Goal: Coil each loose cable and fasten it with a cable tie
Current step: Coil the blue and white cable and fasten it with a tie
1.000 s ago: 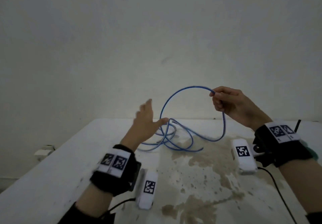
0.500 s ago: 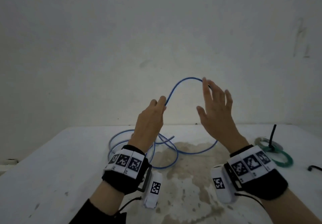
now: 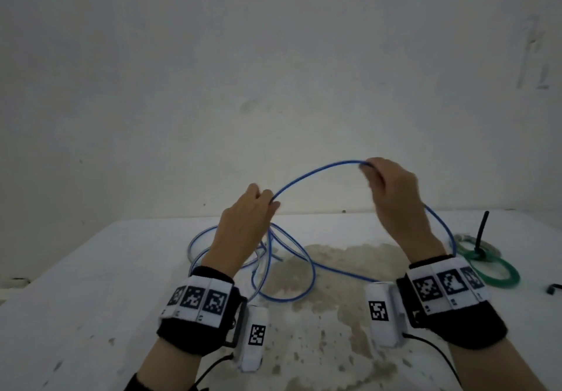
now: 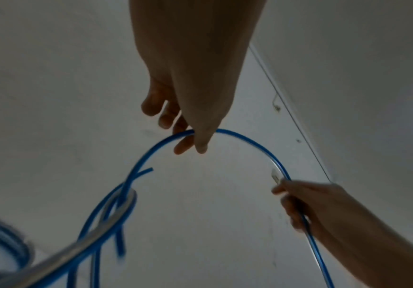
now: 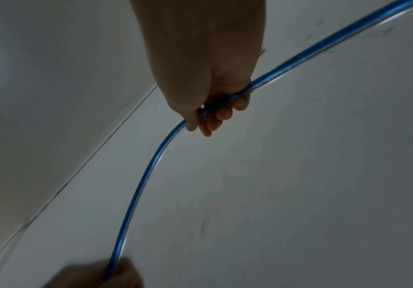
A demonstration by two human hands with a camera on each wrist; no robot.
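A long blue cable point(image 3: 316, 169) arches in the air between my two hands, above the white table point(image 3: 91, 284). My left hand point(image 3: 248, 217) pinches it at the arch's left foot; the left wrist view shows thumb and forefinger closed on the cable point(image 4: 249, 142). My right hand point(image 3: 386, 186) grips the cable point(image 5: 151, 175) at the arch's top right, fingers curled round it. The rest of the blue cable lies in loose loops point(image 3: 292, 269) on the table between my wrists, and one strand runs down behind my right wrist.
A coiled green cable point(image 3: 498, 272) lies at the table's right, with a black upright stick point(image 3: 482, 232) standing in it. A small black piece point(image 3: 553, 288) sits at the far right edge. A brown stain point(image 3: 334, 269) covers the table's middle. A pale wall rises behind.
Half a second ago both hands were spread open beside the raised cable loop. Now each has closed on the cable, and they have moved apart, stretching a wider arch between them.
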